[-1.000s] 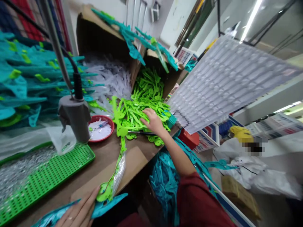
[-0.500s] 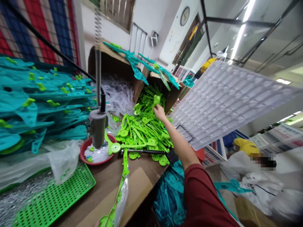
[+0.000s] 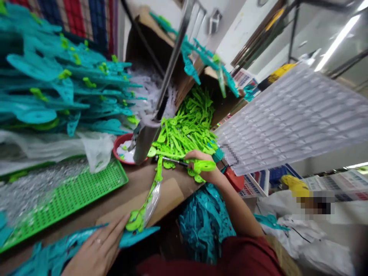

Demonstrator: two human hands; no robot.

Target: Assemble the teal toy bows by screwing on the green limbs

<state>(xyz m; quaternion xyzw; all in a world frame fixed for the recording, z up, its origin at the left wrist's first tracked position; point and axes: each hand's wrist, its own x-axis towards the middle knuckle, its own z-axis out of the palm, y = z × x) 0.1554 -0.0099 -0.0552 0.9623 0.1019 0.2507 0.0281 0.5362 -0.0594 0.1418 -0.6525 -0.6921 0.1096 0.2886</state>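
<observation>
My left hand (image 3: pixel 97 245) lies with fingers stretched out over a long teal plastic part (image 3: pixel 140 236) at the table's near edge. Beside its fingertips is a lime-green plastic piece (image 3: pixel 135 220) with a clear, blade-shaped plastic piece (image 3: pixel 151 205) along it. My right hand (image 3: pixel 205 174) is closed around a small lime-green plastic part (image 3: pixel 204 165). Its fingertips are by a dark rod-like tool (image 3: pixel 175 161); whether they touch it I cannot tell. Behind lies a heap of lime-green parts (image 3: pixel 184 134). A grey powered hand tool (image 3: pixel 147 138) hangs from a metal rod over a red bowl (image 3: pixel 116 147).
Teal parts (image 3: pixel 43 96) are stacked high on the left. A green perforated tray (image 3: pixel 106 184) holds many small metal pieces. Below the table's right edge is a pile of teal parts (image 3: pixel 205 222). A pale ribbed panel (image 3: pixel 287 119) stands on the right, near a red object (image 3: pixel 234 178).
My right hand has drawn back from the far green heap toward me with a green part in it. My left hand has come into fuller view over a teal part. The view has shifted.
</observation>
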